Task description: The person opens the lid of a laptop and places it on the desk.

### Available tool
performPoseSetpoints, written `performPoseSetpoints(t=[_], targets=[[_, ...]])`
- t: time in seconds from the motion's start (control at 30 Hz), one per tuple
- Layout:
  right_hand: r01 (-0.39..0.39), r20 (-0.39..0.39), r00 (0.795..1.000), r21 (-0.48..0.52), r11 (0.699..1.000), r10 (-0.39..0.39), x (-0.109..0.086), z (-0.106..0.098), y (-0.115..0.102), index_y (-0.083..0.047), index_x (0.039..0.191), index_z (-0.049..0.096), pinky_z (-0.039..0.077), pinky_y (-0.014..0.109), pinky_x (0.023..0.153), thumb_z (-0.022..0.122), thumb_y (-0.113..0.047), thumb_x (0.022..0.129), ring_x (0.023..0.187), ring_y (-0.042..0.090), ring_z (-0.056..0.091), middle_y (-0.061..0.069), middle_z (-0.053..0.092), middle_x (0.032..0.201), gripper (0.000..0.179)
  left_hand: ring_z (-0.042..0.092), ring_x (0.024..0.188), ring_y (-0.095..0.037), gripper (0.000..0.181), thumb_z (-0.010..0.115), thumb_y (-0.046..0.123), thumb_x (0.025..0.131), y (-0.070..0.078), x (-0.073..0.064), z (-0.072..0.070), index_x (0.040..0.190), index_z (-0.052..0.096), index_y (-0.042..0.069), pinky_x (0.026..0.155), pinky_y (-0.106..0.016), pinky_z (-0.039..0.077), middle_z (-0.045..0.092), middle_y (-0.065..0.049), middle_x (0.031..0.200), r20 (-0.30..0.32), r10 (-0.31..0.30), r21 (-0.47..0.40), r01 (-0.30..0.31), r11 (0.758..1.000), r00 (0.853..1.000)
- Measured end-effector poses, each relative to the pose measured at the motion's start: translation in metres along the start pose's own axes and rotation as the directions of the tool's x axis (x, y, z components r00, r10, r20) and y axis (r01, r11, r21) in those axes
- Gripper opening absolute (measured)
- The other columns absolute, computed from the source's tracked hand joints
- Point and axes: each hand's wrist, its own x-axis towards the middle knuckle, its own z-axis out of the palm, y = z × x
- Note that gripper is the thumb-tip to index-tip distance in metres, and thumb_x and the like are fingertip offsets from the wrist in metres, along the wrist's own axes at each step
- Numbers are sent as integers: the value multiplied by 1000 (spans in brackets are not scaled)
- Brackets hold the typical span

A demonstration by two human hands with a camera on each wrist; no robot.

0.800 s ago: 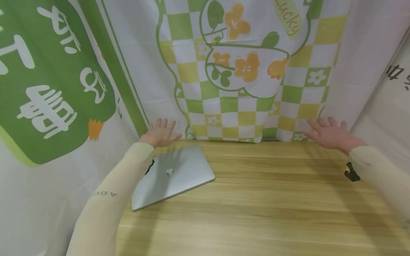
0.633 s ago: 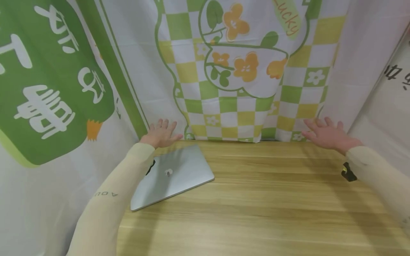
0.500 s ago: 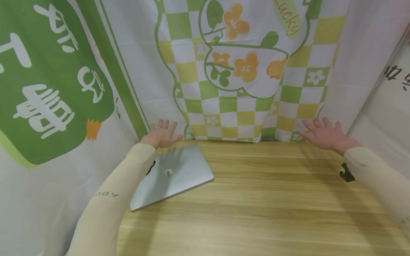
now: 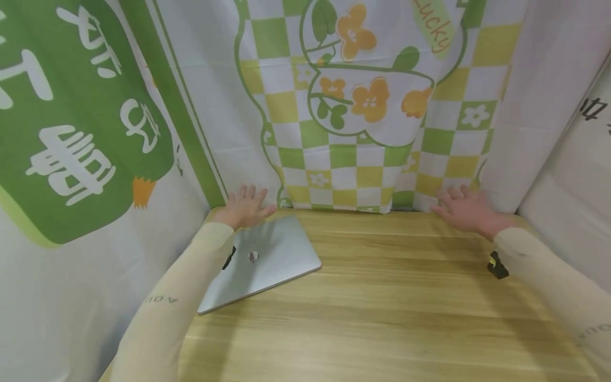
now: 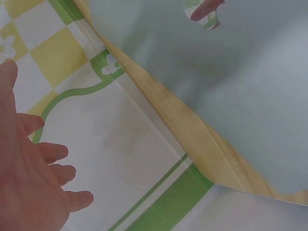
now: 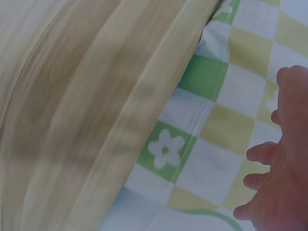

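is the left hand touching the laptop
Apart. The left wrist view shows the left hand spread over the patterned cloth, with a strip of wooden table between it and the laptop.

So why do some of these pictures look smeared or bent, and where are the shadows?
Head view: wide lens bows the curtain edges; soft arm shadows fall on the wooden table; the laptop lid shows mild sheen. Right wrist view: the table's grain is streaked with blur, the right hand soft. Left wrist view: fairly sharp, with the left hand close.
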Motion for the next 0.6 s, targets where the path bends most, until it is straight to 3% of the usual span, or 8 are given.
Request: performPoseSetpoints(t=[0.37,0.6], targets=[[18,2,1000,100,995,-19,7,13,-28,-14,158,17,1,83,104,20,-58,103,140,63,11,32,21,157,70,4,148,-51,81,27,64,100,1,-9,7,158,15,8,116,-71,7,8,-29,162,-23,5,-86,-7,996,1000],[53,-22,999,134,990,-50,11,19,-45,-10,157,19,6,81,107,26,-53,104,140,63,15,29,21,158,68,3,148,-52,84,25,65,99,-4,-14,12,158,12,7,115,-73,7,5,-29,162,-53,-5,-136,-3,991,999]])
